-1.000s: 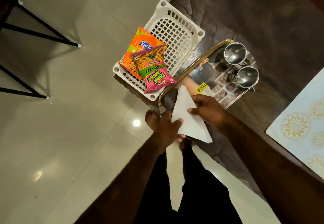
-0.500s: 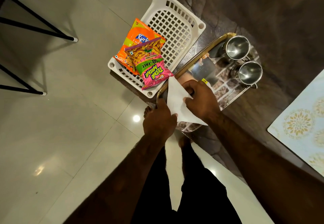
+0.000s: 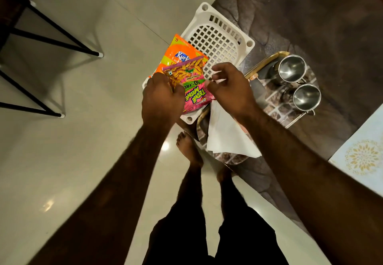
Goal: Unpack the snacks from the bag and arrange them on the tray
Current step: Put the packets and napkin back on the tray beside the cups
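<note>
A pink snack packet (image 3: 195,93) lies on an orange snack packet (image 3: 180,54) at the near end of the white lattice basket tray (image 3: 219,38). My left hand (image 3: 161,96) is closed on the pink packet's left edge. My right hand (image 3: 230,90) hovers at the packet's right edge, thumb touching it and fingers curled just above; a grip is not clear. The white bag (image 3: 228,140) lies flat on the mirrored metal tray (image 3: 267,59) under my right wrist, with no hand on it.
Two steel mugs (image 3: 292,68) (image 3: 306,96) stand on the far end of the metal tray. Both trays sit on a dark stone tabletop (image 3: 310,15) whose edge overhangs the tiled floor. A patterned mat (image 3: 362,152) lies at right. Black stool legs (image 3: 51,40) stand at left.
Both hands left the white bag, which now lies on the metal tray. They moved up to the pink packet in the white basket, and my left hand closed on it.
</note>
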The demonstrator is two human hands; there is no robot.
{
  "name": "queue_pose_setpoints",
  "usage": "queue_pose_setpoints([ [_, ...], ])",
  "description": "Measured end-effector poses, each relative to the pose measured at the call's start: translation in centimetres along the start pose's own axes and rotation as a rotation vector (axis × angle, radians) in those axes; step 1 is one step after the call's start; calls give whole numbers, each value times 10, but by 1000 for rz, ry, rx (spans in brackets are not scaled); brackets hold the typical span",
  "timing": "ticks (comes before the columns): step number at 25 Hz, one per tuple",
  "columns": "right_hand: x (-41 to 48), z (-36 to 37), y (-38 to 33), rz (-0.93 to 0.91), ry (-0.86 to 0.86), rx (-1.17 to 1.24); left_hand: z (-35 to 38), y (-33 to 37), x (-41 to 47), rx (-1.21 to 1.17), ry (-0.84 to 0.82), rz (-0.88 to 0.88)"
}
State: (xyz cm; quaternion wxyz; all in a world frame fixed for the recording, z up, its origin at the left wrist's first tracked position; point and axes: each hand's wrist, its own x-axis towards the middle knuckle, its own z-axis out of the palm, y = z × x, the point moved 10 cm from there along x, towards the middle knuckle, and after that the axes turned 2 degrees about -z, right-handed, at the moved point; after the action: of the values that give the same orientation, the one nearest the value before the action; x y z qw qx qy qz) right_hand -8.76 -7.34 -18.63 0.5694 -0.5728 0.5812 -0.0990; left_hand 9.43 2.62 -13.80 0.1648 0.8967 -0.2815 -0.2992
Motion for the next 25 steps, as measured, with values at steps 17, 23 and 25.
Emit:
queue_pose_setpoints([
  [17, -12, 12, -20, 227, -44, 1023, 36, 48, 14, -507, -445, 94],
  [23, -38, -38, 35, 289, 157, 971, 79, 77, -6, -315, -532, 190],
  [25, -50, -46, 67, 389, 209, 917, 102, 82, -15, -213, -526, 212],
])
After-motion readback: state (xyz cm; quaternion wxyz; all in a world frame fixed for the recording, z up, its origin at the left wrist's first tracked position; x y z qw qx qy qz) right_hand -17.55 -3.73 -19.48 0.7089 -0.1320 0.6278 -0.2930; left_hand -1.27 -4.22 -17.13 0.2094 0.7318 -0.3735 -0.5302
